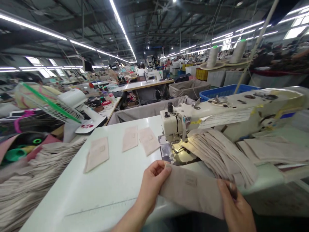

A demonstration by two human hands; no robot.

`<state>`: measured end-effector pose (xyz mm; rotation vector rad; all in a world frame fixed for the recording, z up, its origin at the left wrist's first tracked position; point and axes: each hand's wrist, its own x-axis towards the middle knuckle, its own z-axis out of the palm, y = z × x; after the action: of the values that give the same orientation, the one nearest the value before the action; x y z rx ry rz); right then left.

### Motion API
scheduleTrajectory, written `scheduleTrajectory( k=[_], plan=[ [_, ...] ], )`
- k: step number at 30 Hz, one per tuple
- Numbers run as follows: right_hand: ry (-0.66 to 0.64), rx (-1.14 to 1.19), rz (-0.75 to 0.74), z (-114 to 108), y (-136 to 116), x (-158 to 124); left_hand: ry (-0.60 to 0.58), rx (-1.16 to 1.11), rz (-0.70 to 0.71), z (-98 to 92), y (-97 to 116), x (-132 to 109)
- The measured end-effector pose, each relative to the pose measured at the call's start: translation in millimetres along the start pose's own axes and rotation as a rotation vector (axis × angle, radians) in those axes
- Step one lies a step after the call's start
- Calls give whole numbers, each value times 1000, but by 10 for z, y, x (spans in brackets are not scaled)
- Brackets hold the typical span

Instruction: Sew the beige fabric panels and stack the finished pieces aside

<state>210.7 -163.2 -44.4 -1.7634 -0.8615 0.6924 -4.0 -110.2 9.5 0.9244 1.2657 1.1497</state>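
Observation:
A beige fabric piece (193, 193) with a small stitched rectangle near its upper edge is stretched between my two hands, just over the table's front edge. My left hand (154, 178) pinches its upper left corner between thumb and fingers. At its right end, my right hand (235, 203) grips it, thumb in front. Directly beyond the cloth stands a sewing machine (176, 125), its needle area lit yellow. A fanned stack of beige fabric pieces (217, 151) lies under the machine arm, right of the needle.
Three small beige fabric pieces, including a left one (98, 153), lie flat on the pale table (116, 180). Heaped beige cloth (43, 177) borders the table's left side. A white fan (74, 103) stands at back left; a blue basket (217, 91) sits behind the machine.

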Motion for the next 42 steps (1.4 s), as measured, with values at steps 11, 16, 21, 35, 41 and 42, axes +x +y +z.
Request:
scheduleTrajectory(
  k=[11, 16, 21, 35, 41, 42],
  plan=[
    [-312, 9, -127, -103, -165, -259, 220, 695, 871, 10, -150, -162],
    [-935, 267, -1, 158, -529, -529, 81, 816, 1140, 126, -245, -256],
    [-966, 314, 104, 168, -654, -504, 52, 894, 1189, 118, -249, -263],
    [-942, 327, 203, 183, -634, -509, 75, 972, 1223, 93, -266, -234],
    [-948, 321, 215, 168, -643, -500, 82, 1015, 1269, 86, -272, -229],
    [-947, 316, 221, 177, -633, -498, 83, 1020, 1284, 84, -268, -228]
  ],
)
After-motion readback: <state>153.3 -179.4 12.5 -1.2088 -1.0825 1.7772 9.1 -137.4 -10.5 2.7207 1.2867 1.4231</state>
